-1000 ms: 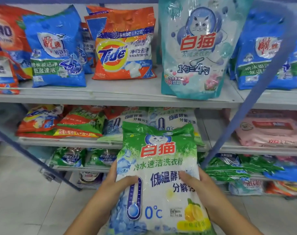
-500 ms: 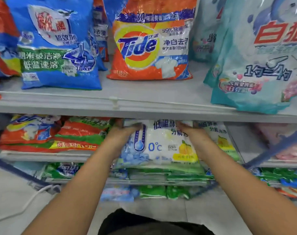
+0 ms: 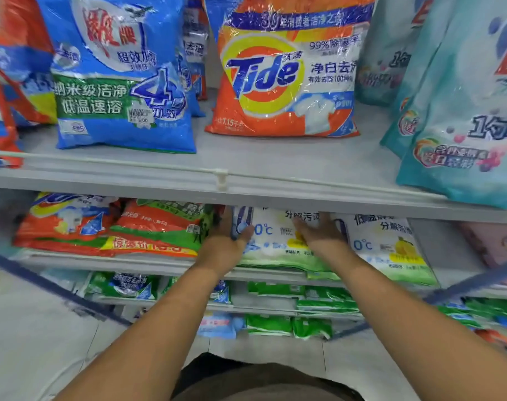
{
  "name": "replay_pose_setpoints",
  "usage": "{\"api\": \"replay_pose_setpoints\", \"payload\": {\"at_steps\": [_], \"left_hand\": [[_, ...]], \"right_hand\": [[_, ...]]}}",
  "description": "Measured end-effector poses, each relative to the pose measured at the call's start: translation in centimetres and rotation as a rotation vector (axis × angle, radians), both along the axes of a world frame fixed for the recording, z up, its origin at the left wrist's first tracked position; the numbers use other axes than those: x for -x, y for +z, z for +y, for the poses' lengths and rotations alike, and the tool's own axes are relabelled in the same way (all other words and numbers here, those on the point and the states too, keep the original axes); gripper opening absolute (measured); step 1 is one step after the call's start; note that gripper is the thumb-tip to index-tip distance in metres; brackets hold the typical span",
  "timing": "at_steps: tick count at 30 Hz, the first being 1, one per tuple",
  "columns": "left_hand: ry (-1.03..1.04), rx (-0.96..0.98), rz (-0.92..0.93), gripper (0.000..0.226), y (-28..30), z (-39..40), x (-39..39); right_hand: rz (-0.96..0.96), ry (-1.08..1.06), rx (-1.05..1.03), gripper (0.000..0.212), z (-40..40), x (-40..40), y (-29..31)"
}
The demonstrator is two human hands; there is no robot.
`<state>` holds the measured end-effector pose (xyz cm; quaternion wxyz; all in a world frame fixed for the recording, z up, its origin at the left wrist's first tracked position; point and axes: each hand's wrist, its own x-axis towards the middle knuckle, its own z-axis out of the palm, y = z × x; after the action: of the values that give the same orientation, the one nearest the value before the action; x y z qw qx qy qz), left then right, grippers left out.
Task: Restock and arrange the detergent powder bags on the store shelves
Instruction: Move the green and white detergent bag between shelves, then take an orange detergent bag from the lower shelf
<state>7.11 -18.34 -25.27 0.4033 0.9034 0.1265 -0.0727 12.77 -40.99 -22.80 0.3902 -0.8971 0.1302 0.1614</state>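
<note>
Step in hand, as judged: seating a white bag (image 3: 271,241) flat on the second shelf (image 3: 159,263), atop a stack near the front edge. Left hand (image 3: 227,237) grips the bag's left side, thumb over the top face, fingers hidden beneath the upper shelf (image 3: 246,180). Right hand (image 3: 318,230) lies on the bag's right part; whether pressing flat or grasping cannot be told, fingers being blurred and partly hidden. Bag white with a green lower band, "0°C" and thermometer print, glossy film, powder fill likely to slump. Twin bag (image 3: 388,247) just beside on the right; orange-green bags (image 3: 159,230) touching or nearly so on the left. Next move likely calls for pushing rearward, squaring the front with the twin, then withdrawing both hands without dragging the slippery film forward.
</note>
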Motion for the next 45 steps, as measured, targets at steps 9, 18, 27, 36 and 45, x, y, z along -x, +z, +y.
{"api": "replay_pose_setpoints", "payload": {"at_steps": [9, 18, 27, 36, 45], "left_hand": [[-0.163, -0.233, -0.076, 0.066, -0.3, -1.3, 1.2], [-0.237, -0.467, -0.056, 0.063, 1.1, 0.3, 2.2], [-0.083, -0.589, 0.055, 0.058, 1.9, 8.7, 11.8], [0.074, -0.473, 0.016, 0.065, 2.6, 17.0, 11.7], [0.177, -0.557, -0.080, 0.065, 1.3, 33.1, 8.1]], "right_hand": [[-0.186, 0.428, 0.445, 0.078, 1.4, 3.0, -2.4], [-0.093, 0.442, 0.558, 0.061, 1.8, 3.3, -2.2], [-0.139, 0.354, 0.586, 0.059, 3.3, 5.2, -1.6], [-0.153, 0.360, 0.535, 0.079, 11.3, 8.3, 0.3], [-0.252, 0.485, 0.366, 0.073, 29.7, 8.8, 2.8]]}}
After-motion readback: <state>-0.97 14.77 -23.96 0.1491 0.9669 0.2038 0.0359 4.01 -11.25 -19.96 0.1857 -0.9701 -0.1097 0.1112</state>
